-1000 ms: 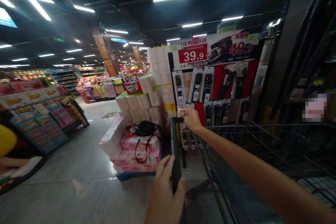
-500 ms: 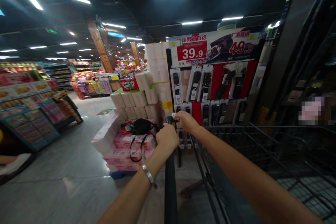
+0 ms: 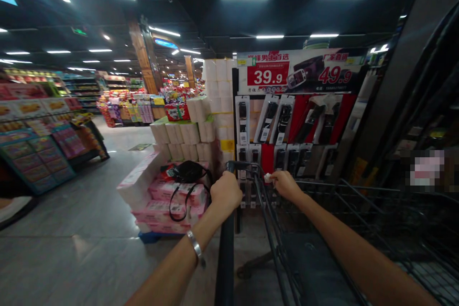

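My left hand (image 3: pixel 226 192) is closed around the dark handle bar (image 3: pixel 225 253) of a shopping cart, close to its far end; a silver bracelet (image 3: pixel 194 245) circles that wrist. Off to the right, over the cart's frame, my right hand (image 3: pixel 288 185) pinches a small white crumpled wad (image 3: pixel 267 178), perhaps tissue. The wad is apart from the handle bar. Below my right forearm lies the cart's dark flat panel (image 3: pixel 315 263), and the wire basket (image 3: pixel 390 205) spreads to the right.
A belt display rack (image 3: pixel 263 153) with a price sign (image 3: pixel 301 71) stands ahead. Beside it, pink tissue packs (image 3: pixel 179 201) are stacked on the floor with a black bag (image 3: pixel 190 172) on top. White paper rolls (image 3: pixel 181 134) rise behind. Goods shelves (image 3: pixel 39 148) stand at left.
My right hand has moved right, away from the end of the handle bar, with the white wad. My left hand keeps its grip. The view has shifted slightly.
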Demonstrator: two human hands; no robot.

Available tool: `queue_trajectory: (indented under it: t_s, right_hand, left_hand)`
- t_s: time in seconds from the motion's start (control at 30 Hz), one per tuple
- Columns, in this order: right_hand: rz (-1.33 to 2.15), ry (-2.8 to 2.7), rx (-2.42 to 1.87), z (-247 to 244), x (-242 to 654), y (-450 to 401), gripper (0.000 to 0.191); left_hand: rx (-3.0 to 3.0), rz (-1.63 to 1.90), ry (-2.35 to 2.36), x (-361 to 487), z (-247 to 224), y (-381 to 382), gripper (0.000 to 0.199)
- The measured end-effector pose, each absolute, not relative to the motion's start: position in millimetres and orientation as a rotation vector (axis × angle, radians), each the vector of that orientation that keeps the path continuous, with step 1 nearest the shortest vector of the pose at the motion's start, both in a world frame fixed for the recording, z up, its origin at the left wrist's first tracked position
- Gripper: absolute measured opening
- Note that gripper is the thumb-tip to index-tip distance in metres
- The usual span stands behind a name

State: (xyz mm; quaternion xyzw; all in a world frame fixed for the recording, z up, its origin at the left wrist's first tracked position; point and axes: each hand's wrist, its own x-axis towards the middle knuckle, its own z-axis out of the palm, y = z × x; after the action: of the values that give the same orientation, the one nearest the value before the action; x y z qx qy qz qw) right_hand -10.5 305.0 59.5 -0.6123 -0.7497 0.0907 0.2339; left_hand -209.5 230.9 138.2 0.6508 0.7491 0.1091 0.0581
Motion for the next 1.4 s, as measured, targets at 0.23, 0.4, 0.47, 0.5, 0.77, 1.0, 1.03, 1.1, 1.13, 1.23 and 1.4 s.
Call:
queue_trajectory:
  t_s: [0.23,0.4,0.47,0.5,0.77,1.0,1.03,1.1,1.13,1.23,1.4]
  right_hand:
    - [0.001,-1.813,-1.442,99,-43,314,0.047]
    - [-0.008,-2.163,-1.343,101,-69,317,0.043]
    - [-0.002,-2.147,-1.428,96,-71,317,0.042]
    - [0.004,-2.119,-1.456,93,-71,316,0.042]
    - [0.088,-1.985,-1.555,63,-53,309,0.04]
    - [-0.163,-2.078,-1.716,27,-36,290,0.037]
    - [-0.243,-2.103,-1.722,26,-34,288,0.037]
    - [-0.364,-2.181,-1.704,28,-29,284,0.036]
    - [-0.404,-2.226,-1.694,30,-26,283,0.036]
    - [-0.482,-2.31,-1.717,36,-11,277,0.034]
    - [-0.519,-2.253,-1.925,43,24,267,0.032]
  left_hand:
    - [1.931,0.296,2.26,-209,136,234,0.032]
    - [1.921,0.288,2.276,-208,139,232,0.032]
    - [1.908,0.282,2.281,-208,140,231,0.032]
    - [1.904,0.278,2.282,-208,141,230,0.032]
    - [1.922,0.279,2.259,-209,143,229,0.032]
    - [1.911,0.327,2.251,-211,139,230,0.03]
    - [1.904,0.334,2.251,-211,138,231,0.03]
    - [1.9,0.352,2.251,-211,137,231,0.03]
    - [1.901,0.359,2.248,-211,137,231,0.03]
    - [1.898,0.367,2.246,-211,137,230,0.03]
    - [1.885,0.375,2.244,-211,138,229,0.031]
